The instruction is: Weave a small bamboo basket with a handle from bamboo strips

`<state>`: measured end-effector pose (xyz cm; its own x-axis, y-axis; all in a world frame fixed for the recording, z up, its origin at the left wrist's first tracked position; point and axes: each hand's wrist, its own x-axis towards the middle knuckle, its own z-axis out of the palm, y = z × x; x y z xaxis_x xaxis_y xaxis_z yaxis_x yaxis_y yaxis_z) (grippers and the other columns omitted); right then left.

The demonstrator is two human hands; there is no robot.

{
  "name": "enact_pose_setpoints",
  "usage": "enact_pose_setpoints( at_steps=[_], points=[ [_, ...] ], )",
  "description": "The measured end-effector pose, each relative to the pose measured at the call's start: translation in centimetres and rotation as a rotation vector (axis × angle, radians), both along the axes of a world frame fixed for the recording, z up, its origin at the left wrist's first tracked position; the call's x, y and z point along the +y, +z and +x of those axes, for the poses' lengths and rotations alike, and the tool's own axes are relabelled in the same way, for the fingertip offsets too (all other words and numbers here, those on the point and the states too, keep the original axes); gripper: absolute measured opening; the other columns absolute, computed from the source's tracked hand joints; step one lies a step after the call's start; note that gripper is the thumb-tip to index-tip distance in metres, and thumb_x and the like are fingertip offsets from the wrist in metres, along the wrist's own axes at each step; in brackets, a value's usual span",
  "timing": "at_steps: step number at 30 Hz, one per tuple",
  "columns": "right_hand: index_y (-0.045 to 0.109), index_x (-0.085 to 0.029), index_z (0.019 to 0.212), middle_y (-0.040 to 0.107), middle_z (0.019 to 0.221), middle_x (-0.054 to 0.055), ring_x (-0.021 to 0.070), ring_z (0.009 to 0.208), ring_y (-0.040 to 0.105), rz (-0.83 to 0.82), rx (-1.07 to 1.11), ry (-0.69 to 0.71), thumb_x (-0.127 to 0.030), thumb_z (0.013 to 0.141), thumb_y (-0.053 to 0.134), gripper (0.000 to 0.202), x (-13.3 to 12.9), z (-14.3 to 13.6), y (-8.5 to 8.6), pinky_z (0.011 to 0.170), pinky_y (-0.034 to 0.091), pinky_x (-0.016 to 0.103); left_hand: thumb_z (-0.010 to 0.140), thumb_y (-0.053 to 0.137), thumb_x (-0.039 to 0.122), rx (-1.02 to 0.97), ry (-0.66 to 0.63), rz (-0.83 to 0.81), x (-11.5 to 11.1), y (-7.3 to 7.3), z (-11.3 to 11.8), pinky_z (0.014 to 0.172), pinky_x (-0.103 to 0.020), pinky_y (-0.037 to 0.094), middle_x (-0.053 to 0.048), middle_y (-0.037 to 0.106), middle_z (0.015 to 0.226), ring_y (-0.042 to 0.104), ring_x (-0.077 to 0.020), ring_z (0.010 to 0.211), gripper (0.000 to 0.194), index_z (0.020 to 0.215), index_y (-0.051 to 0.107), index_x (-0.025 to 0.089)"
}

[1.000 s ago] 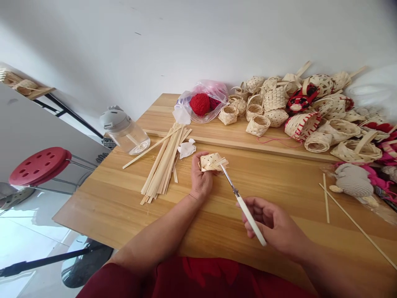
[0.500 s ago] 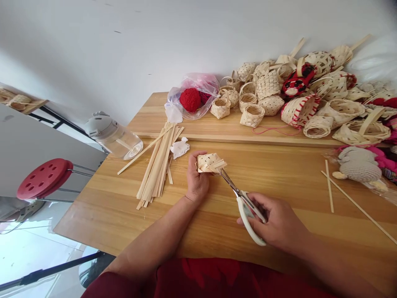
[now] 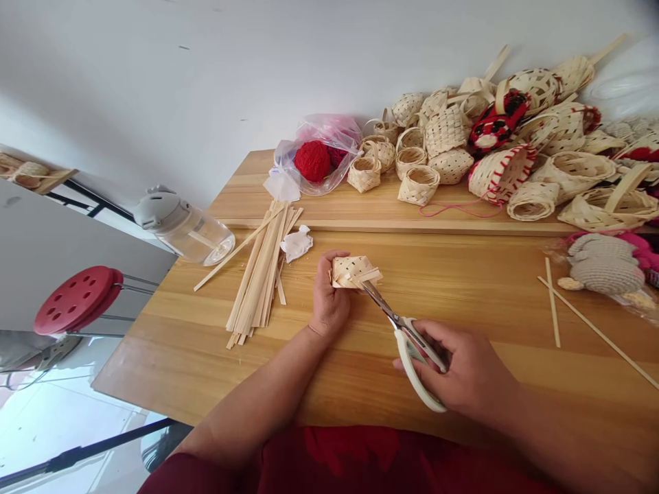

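Note:
Just above the middle of the table, my left hand (image 3: 329, 296) is closed around a small woven basket (image 3: 351, 270) of pale wood strips, held on its side. Short strip ends stick out at its right edge. My right hand (image 3: 463, 367) grips white-handled scissors (image 3: 419, 377) by the loops. The metal blades reach up and left, and their tips meet the strip ends at the basket's lower right. Whether a strip lies between the blades is too small to tell. Part of the basket is hidden behind my left fingers.
Left of my hands lie a bundle of flat wood strips (image 3: 260, 274), a crumpled white tissue (image 3: 297, 243) and a clear bottle (image 3: 188, 230). Behind is bagged red yarn (image 3: 312, 161) beside a heap of woven baskets (image 3: 445, 130). Two loose strips (image 3: 552, 302) and a grey crocheted piece (image 3: 606, 263) lie right.
The whole view has shifted slightly. Both hands keep their grips, and the basket and scissors sit a little further right in the picture. The scissors' tips remain at the strip ends.

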<state>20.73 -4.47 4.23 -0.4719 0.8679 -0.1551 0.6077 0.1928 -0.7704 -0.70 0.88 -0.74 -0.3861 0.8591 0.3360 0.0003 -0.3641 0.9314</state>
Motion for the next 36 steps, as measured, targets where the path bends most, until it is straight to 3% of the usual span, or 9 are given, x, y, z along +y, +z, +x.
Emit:
enact_pose_setpoints(
  at_steps=[4, 9, 14, 18, 23, 28, 36],
  points=[
    [0.062, -0.024, 0.083, 0.062, 0.063, -0.002, 0.0148, 0.053, 0.054, 0.182, -0.092, -0.005, -0.042, 0.084, 0.068, 0.019, -0.1, 0.1, -0.9, 0.055, 0.043, 0.028, 0.087, 0.063, 0.02, 0.052, -0.012, 0.006, -0.2, 0.0, 0.1, 0.063, -0.025, 0.048, 0.001, 0.063, 0.081, 0.059, -0.0123, 0.068, 0.018, 0.104, 0.057, 0.022],
    [0.057, -0.024, 0.081, 0.064, 0.071, 0.0, 0.0152, 0.057, 0.056, 0.428, -0.132, 0.002, -0.037, 0.087, 0.065, 0.016, -0.2, 0.2, -2.4, 0.059, 0.041, 0.028, 0.085, 0.063, 0.017, 0.047, -0.049, -0.039, -0.4, -0.2, 0.2, 0.06, -0.023, 0.047, 0.002, 0.062, 0.08, 0.057, -0.011, 0.065, 0.022, 0.105, 0.057, 0.023],
    [0.062, -0.023, 0.091, 0.069, 0.076, 0.001, 0.0186, 0.066, 0.065, 0.503, -0.17, 0.031, -0.038, 0.091, 0.062, 0.015, -0.1, 0.3, -2.6, 0.064, 0.044, 0.03, 0.086, 0.063, 0.02, -0.019, -0.129, -0.145, -0.6, -1.0, 0.2, 0.054, -0.022, 0.048, 0.002, 0.06, 0.083, 0.057, -0.0107, 0.063, 0.025, 0.109, 0.054, 0.024],
    [0.064, -0.023, 0.097, 0.072, 0.082, 0.002, 0.0204, 0.073, 0.069, 0.531, -0.195, 0.047, -0.039, 0.094, 0.06, 0.017, 0.0, 0.4, -2.5, 0.067, 0.045, 0.031, 0.086, 0.059, 0.016, 0.007, -0.153, -0.193, -0.8, -1.2, 0.0, 0.059, -0.023, 0.05, 0.001, 0.061, 0.087, 0.059, -0.0111, 0.066, 0.026, 0.11, 0.054, 0.024],
    [0.062, -0.023, 0.091, 0.071, 0.078, 0.001, 0.0184, 0.069, 0.067, 0.548, -0.238, 0.051, -0.041, 0.093, 0.061, 0.018, 0.0, 0.6, -2.6, 0.064, 0.043, 0.03, 0.085, 0.055, 0.011, 0.054, -0.154, -0.176, -0.8, -1.0, -0.2, 0.067, -0.026, 0.051, 0.0, 0.062, 0.088, 0.06, -0.0123, 0.071, 0.026, 0.109, 0.055, 0.023],
    [0.063, -0.023, 0.089, 0.071, 0.077, 0.0, 0.0159, 0.064, 0.065, 0.667, -0.201, 0.031, -0.038, 0.095, 0.06, 0.017, 0.3, 0.8, -2.9, 0.059, 0.04, 0.029, 0.084, 0.054, 0.01, 0.122, -0.17, -0.189, -0.8, -1.3, -0.5, 0.072, -0.026, 0.051, 0.001, 0.063, 0.087, 0.061, -0.0129, 0.074, 0.029, 0.109, 0.055, 0.023],
    [0.061, -0.022, 0.083, 0.063, 0.067, -0.004, 0.0114, 0.054, 0.055, 0.676, -0.173, 0.036, -0.037, 0.097, 0.058, 0.02, 0.2, 0.7, -2.8, 0.056, 0.036, 0.027, 0.081, 0.053, 0.006, 0.159, -0.168, -0.177, -0.9, -1.4, -0.8, 0.068, -0.024, 0.049, 0.001, 0.064, 0.087, 0.06, -0.0124, 0.072, 0.034, 0.11, 0.057, 0.023]
  ],
)
